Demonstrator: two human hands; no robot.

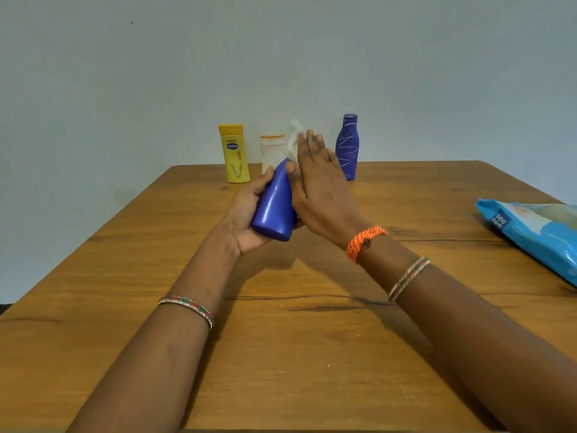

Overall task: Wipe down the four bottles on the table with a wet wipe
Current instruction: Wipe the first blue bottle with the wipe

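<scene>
Blue bottle (274, 204): smooth plastic, judged light, rigid and slippery when wet; held tilted above the table (281, 354) middle, gripped round its lower body by the left hand (246, 214). Wipe (295, 139): soft, limp, pressed against the bottle's side under the flat, straight-fingered right hand (318, 185). Best held at the base, leaving the sides free.

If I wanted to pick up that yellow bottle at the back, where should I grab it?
Take the yellow bottle around its middle, coming from the front. It stands upright with flat, wide faces and narrow sides, so a grip across the narrow sides should hold. The white bottle stands close on one side.
</scene>
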